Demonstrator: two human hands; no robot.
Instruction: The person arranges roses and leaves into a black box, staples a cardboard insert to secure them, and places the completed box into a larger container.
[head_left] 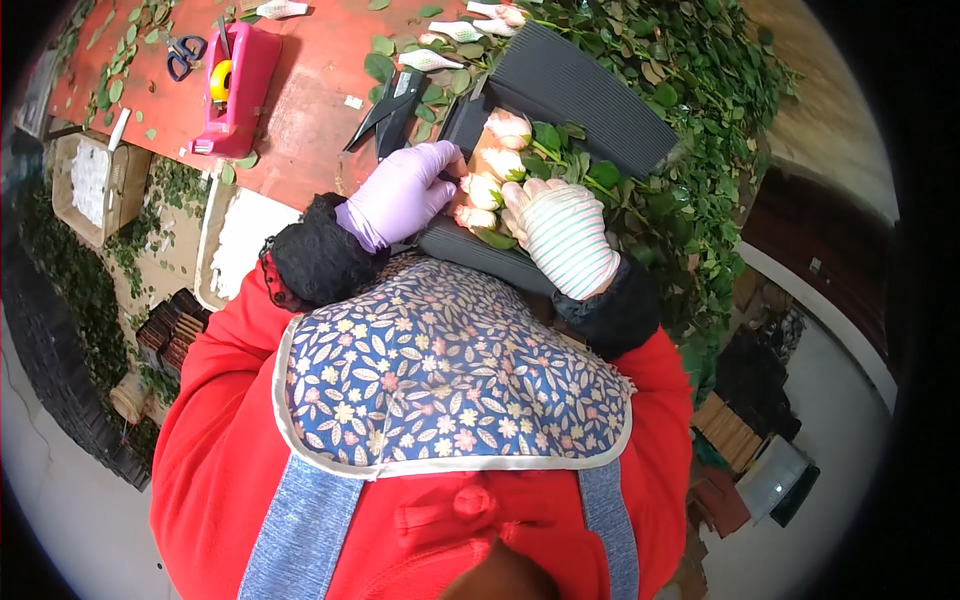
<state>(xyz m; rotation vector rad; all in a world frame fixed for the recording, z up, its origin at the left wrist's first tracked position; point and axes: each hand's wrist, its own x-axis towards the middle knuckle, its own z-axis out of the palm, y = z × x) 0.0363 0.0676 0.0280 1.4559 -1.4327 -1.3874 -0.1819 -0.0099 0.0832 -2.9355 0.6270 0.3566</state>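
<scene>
My left hand (405, 190), in a purple glove, rests against the heads of several pale pink roses (492, 170) lying on a dark corrugated sheet (580, 90). On the roses' other side is my right hand (562, 235), in a striped white and green glove, pressing on their stems and green leaves (570, 155). The two hands bracket the rose heads from either side. Whether either hand actually grips a stem is hidden by the gloves and flowers.
The table top (310, 110) is red. On it lie black pruning shears (385, 110), a pink tape dispenser (232, 90), small blue scissors (183, 52) and wrapped rose buds (455, 30). Cut leaves (690, 150) pile up at the right. Boxes (95, 180) stand at the left.
</scene>
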